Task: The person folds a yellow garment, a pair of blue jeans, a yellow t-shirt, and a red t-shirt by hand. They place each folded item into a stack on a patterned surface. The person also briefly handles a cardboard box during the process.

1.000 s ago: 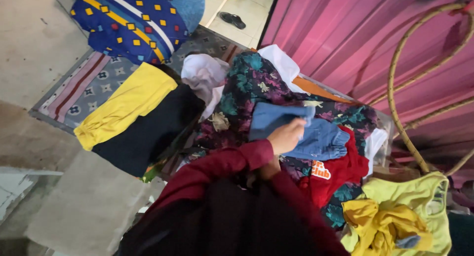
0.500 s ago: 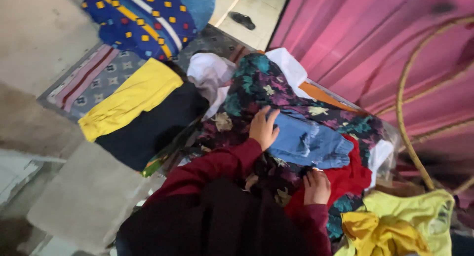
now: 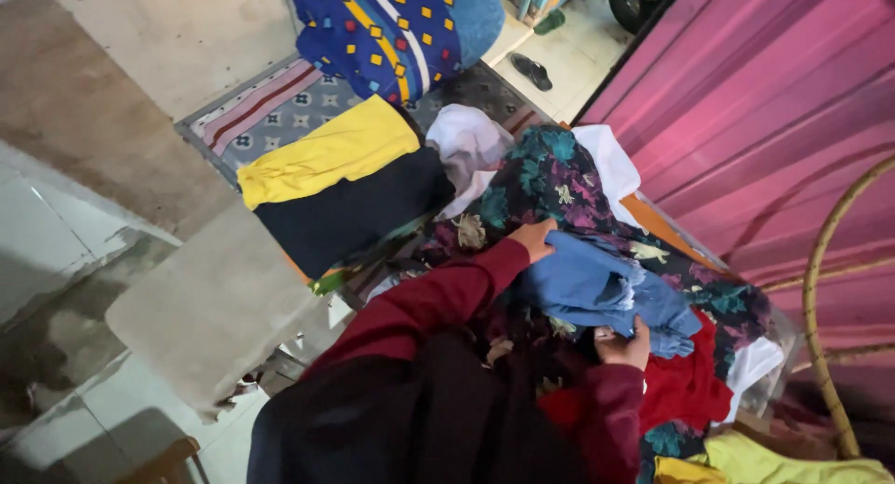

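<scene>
From the head camera, looking down: your left hand [image 3: 533, 239] has its fingers curled over the upper edge of the blue garment [image 3: 597, 288], and your right hand [image 3: 623, 342] pinches its lower edge, grip closed on the cloth at both ends. That blue garment sits bunched on top of the pile, over a dark floral cloth [image 3: 550, 181] and just beside a red garment [image 3: 685, 386]. It looks soft and light, probably limp enough to sag and fold on itself, so I'd judge an edge or a seam the best place to take hold, as you have it, rather than the loose middle. Around you: a folded yellow cloth [image 3: 326, 153] lies on a dark navy one [image 3: 350, 214] to the left, a white cloth [image 3: 466, 144] lies crumpled between those and the floral piece, and a blue patterned bundle [image 3: 382, 32] rests further back on the mat [image 3: 270, 111]. A pink corrugated wall [image 3: 774, 102] runs close on the right with a curved cane hoop [image 3: 820, 353] before it. The heap itself is the clutter: neighbouring clothes press against the blue one and could drag along with it.
</scene>
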